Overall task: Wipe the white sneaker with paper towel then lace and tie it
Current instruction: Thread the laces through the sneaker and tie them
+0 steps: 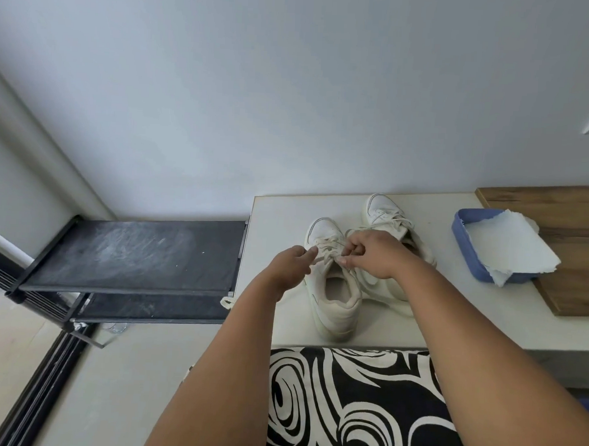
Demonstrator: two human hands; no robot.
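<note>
Two hands' grip on laces [329, 250], sneaker [332, 279] beneath

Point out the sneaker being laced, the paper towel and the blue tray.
sneaker being laced [337, 305]: head view, on its padded heel collar.
paper towel [510, 246]: head view, on the middle of the white sheet.
blue tray [466, 254]: head view, on its near-left wall.

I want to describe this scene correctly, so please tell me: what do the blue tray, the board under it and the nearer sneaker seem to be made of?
Blue tray: probably plastic, with an even colour and smooth moulded rim.
Board: wood or wood-look laminate, brown with visible grain and a matte finish.
Nearer sneaker: off-white, smooth upper, likely leather or imitation leather; its woven laces look like fabric.
</note>
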